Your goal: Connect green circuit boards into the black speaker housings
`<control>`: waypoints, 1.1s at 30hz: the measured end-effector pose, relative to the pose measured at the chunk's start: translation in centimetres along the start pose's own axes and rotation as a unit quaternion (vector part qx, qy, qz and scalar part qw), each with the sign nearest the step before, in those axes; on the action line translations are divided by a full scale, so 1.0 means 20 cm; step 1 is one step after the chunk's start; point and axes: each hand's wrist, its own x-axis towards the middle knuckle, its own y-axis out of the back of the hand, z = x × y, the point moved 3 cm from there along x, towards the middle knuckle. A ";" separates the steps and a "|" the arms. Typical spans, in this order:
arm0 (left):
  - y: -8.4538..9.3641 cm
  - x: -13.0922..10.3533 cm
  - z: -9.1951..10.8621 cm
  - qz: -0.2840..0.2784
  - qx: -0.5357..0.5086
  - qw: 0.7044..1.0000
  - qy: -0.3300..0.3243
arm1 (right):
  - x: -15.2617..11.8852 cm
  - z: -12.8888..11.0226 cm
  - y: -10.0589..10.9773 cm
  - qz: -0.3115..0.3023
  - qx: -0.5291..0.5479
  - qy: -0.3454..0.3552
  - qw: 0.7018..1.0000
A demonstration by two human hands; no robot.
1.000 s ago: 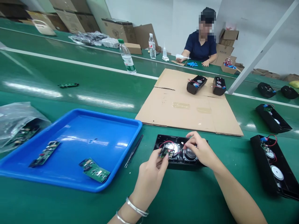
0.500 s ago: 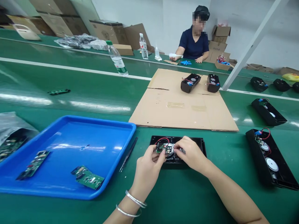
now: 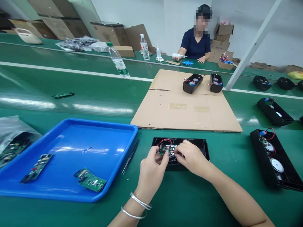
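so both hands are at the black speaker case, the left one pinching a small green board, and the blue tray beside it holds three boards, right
Not quite. The head view shows the blue tray holding two boards, not three. The rest stands: the left hand pinches a small green board and the right hand works beside it, both over the black speaker case.

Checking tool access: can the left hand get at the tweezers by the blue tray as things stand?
Probably yes. The tweezers lie bare on the green belt between the blue tray and the black housing, close beside the left hand, nothing across them. But that hand pinches a small circuit board.
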 end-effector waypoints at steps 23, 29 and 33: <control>-0.02 0.00 -0.04 -0.059 -0.154 0.986 0.020 | -0.03 0.01 -0.08 0.081 -0.151 0.107 0.979; 0.00 0.00 -0.02 -0.112 -0.101 0.988 -0.037 | -0.02 0.06 -0.03 0.019 -0.019 -0.050 0.998; 0.00 0.00 -0.03 -0.125 -0.104 0.986 -0.037 | -0.01 0.05 0.00 -0.016 -0.022 -0.036 0.999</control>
